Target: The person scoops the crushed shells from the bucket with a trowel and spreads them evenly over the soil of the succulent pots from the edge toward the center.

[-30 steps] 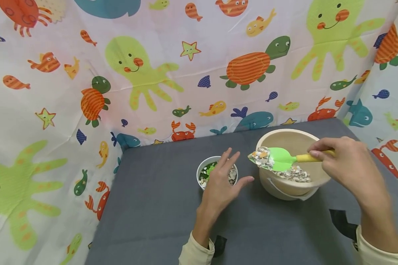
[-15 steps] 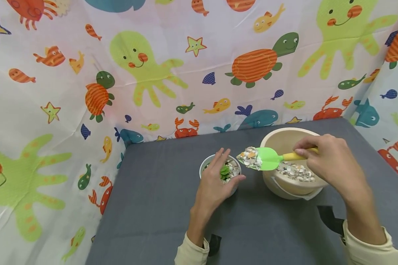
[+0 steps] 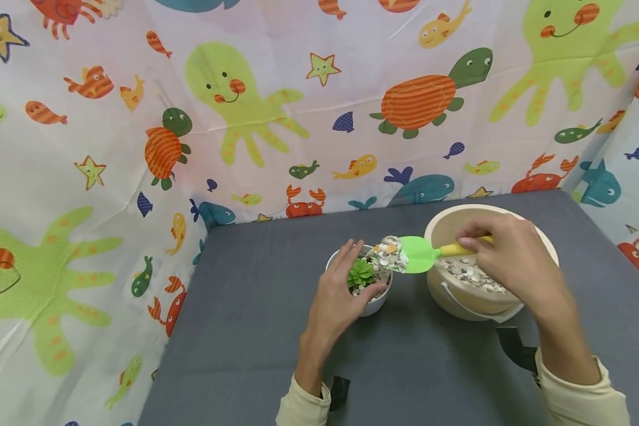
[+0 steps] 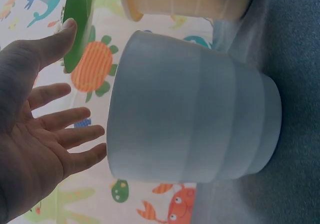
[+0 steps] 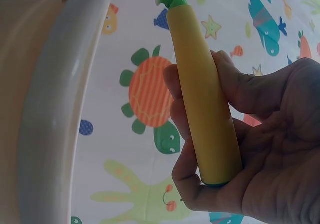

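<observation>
My right hand [image 3: 513,257] grips the yellow handle of a green toy trowel [image 3: 418,254], its thumb and fingers round the handle in the right wrist view. A heap of small shells and pebbles [image 3: 390,254] lies on the blade, whose tip is over the right side of a white pot [image 3: 375,306]. In the pot a green succulent [image 3: 360,273] stands among more pebbles. My left hand [image 3: 336,296] is held at the pot's near left rim with fingers spread. In the left wrist view its fingers [image 4: 75,119] are extended and hold nothing.
Right of the pot stands a cream bucket [image 3: 545,236] with pebbles inside and a handle hanging at its front. A grey cloth [image 3: 245,331] covers the table. A curtain [image 3: 277,71] printed with sea animals hangs behind and at both sides.
My right hand has carried the loaded trowel leftward from above the bucket to the pot. My left hand has shifted slightly left, so more of the succulent shows.
</observation>
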Motion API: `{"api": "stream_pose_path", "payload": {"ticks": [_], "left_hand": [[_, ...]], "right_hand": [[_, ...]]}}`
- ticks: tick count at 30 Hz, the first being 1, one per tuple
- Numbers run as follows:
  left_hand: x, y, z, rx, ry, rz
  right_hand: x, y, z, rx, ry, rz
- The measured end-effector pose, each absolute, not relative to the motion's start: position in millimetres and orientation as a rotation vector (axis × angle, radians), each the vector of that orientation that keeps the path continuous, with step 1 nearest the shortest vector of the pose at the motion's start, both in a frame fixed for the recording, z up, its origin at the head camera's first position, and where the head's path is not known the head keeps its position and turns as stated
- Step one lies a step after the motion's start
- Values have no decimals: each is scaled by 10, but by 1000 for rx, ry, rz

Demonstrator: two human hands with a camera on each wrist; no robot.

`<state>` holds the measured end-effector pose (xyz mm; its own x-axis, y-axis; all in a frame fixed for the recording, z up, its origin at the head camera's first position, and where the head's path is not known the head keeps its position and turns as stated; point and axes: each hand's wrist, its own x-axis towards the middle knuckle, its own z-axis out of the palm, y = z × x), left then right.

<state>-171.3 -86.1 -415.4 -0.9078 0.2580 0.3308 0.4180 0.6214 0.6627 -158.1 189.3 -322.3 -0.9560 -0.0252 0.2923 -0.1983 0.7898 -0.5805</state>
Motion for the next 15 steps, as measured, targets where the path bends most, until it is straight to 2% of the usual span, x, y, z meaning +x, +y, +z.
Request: {"api": "stream_pose_path", "payload": {"ticks": [15], "left_hand": [[-1725, -1098, -4244, -515, -2623, -1186]], "right_hand": [[-1689, 1633, -3280, 301, -2683, 941]]}}
